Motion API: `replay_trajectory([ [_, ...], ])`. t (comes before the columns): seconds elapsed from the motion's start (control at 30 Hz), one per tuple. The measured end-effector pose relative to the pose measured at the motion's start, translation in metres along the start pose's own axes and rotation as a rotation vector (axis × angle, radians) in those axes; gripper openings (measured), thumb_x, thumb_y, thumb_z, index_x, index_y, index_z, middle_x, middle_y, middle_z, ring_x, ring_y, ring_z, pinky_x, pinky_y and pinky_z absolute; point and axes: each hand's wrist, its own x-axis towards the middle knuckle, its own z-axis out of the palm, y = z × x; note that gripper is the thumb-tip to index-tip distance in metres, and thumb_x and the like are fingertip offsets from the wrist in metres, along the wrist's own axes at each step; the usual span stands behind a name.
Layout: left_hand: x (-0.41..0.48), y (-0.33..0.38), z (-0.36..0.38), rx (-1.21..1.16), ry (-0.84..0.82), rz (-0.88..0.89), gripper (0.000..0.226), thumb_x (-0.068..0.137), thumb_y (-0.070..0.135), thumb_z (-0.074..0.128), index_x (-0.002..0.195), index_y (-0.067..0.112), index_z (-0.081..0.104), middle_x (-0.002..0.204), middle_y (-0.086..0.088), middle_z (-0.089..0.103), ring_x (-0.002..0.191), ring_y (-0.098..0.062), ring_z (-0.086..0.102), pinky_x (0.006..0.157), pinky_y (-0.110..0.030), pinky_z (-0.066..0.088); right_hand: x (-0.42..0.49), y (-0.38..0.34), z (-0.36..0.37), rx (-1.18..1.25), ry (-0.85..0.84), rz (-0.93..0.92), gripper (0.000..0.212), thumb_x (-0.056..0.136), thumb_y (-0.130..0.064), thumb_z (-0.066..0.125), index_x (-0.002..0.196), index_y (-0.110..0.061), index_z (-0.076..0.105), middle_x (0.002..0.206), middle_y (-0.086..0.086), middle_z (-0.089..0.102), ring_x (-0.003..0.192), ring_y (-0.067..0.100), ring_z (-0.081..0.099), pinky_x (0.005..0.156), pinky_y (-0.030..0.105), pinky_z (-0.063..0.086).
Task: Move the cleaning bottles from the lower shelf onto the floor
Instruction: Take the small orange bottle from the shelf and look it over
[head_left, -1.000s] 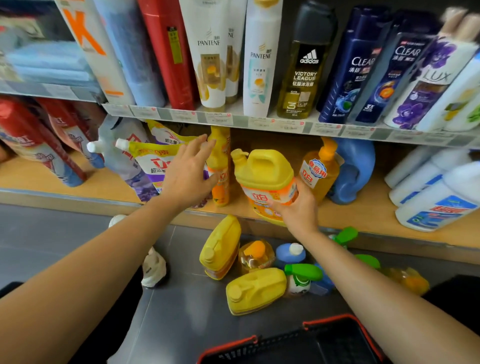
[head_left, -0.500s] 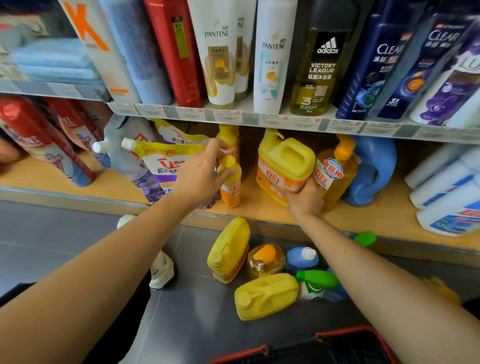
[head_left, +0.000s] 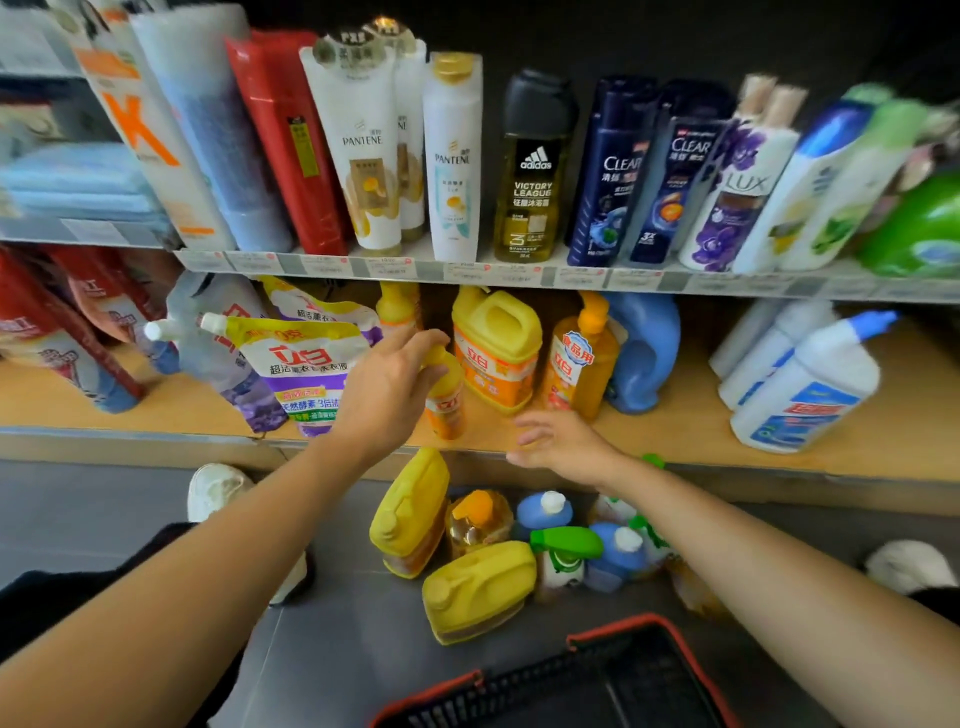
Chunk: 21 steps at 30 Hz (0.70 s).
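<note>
Left hand (head_left: 387, 387) grips yellow bottle (head_left: 448, 410), Pantene (head_left: 452, 156) above

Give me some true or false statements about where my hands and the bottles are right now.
1. The left hand grips the small yellow bottle on the lower shelf. True.
2. The right hand holds the big yellow jug. False: the right hand is open and empty, and the big yellow jug stands on the lower shelf.
3. A yellow floor jug lies on its side on the floor. True.
4. The blue jug lies on the floor. False: the blue jug stands upright on the lower shelf, beside the orange pump bottle.
</note>
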Motion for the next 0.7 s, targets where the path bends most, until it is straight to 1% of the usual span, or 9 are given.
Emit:
replay_trajectory([
  [0.07, 0.002, 0.016, -0.008, -0.057, 0.029, 0.01, 0.033, 0.101, 0.021, 0.059, 0.132, 0.01, 0.061, 0.121, -0.011, 0.062, 0.097, -0.03, 0.064, 0.075, -0.042, 0.054, -0.013, -0.01, -0.003, -0.042, -0.003, -0.065, 0.073, 0.078, -0.029, 0.086, 0.141, -0.016, 0.052, 0.119, 0.003, 0.063, 0.108, 0.018, 0.065, 0.099, 0.037, 0.053],
  [0.17, 0.005, 0.038, -0.02, -0.205, 0.041, -0.012, 0.031, 0.1, 0.022, 0.061, 0.13, 0.015, 0.063, 0.115, -0.004, 0.063, 0.094, -0.022, 0.063, 0.076, -0.038, 0.054, -0.032, -0.022, -0.009, -0.067, 0.045, -0.16, 0.084, 0.075, -0.032, 0.088, 0.147, -0.021, 0.045, 0.126, 0.0, 0.058, 0.114, 0.018, 0.06, 0.093, 0.029, 0.052],
  [0.23, 0.005, 0.051, -0.027, -0.33, 0.027, -0.059, 0.03, 0.101, 0.023, 0.06, 0.13, 0.019, 0.063, 0.114, 0.0, 0.063, 0.097, -0.018, 0.062, 0.079, -0.033, 0.054, -0.047, -0.028, -0.013, -0.062, 0.056, -0.194, 0.088, 0.074, -0.034, 0.088, 0.148, -0.025, 0.042, 0.132, -0.002, 0.056, 0.118, 0.017, 0.057, 0.097, 0.031, 0.051],
  [0.33, 0.001, 0.069, -0.036, -0.524, -0.013, -0.122, 0.028, 0.102, 0.024, 0.058, 0.129, 0.022, 0.063, 0.107, 0.007, 0.066, 0.097, -0.012, 0.061, 0.077, -0.024, 0.05, -0.075, -0.036, -0.013, 0.005, 0.006, -0.249, 0.073, 0.075, -0.028, 0.088, 0.139, -0.025, 0.052, 0.126, -0.006, 0.066, 0.116, 0.012, 0.062, 0.099, 0.033, 0.052],
  [0.43, -0.005, 0.082, -0.042, -0.705, -0.003, -0.201, 0.023, 0.103, 0.023, 0.057, 0.124, 0.027, 0.065, 0.087, 0.022, 0.067, 0.078, -0.001, 0.062, 0.061, -0.013, 0.048, -0.104, -0.042, -0.012, 0.079, -0.001, -0.261, 0.056, 0.078, -0.023, 0.086, 0.126, -0.02, 0.059, 0.113, -0.004, 0.072, 0.104, 0.007, 0.069, 0.091, 0.03, 0.056],
  [0.47, -0.006, 0.085, -0.043, -0.778, 0.006, -0.24, 0.022, 0.102, 0.023, 0.058, 0.123, 0.026, 0.066, 0.082, 0.022, 0.067, 0.074, 0.0, 0.061, 0.058, -0.013, 0.049, -0.114, -0.043, -0.014, 0.108, -0.011, -0.249, 0.055, 0.078, -0.024, 0.086, 0.126, -0.02, 0.059, 0.113, -0.003, 0.073, 0.103, 0.009, 0.07, 0.09, 0.03, 0.057],
  [0.53, -0.01, 0.091, -0.044, -0.92, -0.001, -0.32, 0.024, 0.1, 0.023, 0.061, 0.124, 0.022, 0.065, 0.08, 0.013, 0.068, 0.075, -0.001, 0.064, 0.064, -0.017, 0.052, -0.132, -0.044, -0.015, 0.142, -0.042, -0.218, 0.053, 0.078, -0.029, 0.085, 0.124, -0.025, 0.06, 0.11, -0.007, 0.074, 0.101, 0.009, 0.071, 0.085, 0.028, 0.059],
  [0.6, -0.016, 0.096, -0.042, -0.989, -0.069, -0.371, 0.026, 0.098, 0.027, 0.061, 0.123, 0.018, 0.066, 0.087, 0.004, 0.07, 0.081, -0.007, 0.067, 0.073, -0.024, 0.055, -0.148, -0.041, -0.011, 0.132, -0.022, -0.192, 0.051, 0.077, -0.034, 0.086, 0.121, -0.027, 0.061, 0.107, -0.008, 0.074, 0.098, 0.008, 0.071, 0.082, 0.028, 0.06],
  [0.7, -0.03, 0.102, -0.029, -1.052, -0.133, -0.43, 0.025, 0.098, 0.029, 0.06, 0.118, 0.016, 0.068, 0.105, -0.005, 0.075, 0.099, -0.021, 0.072, 0.088, -0.041, 0.059, -0.163, -0.031, 0.001, 0.039, 0.115, -0.157, 0.052, 0.071, -0.043, 0.087, 0.114, -0.029, 0.061, 0.101, -0.008, 0.073, 0.09, 0.005, 0.07, 0.083, 0.033, 0.06],
])
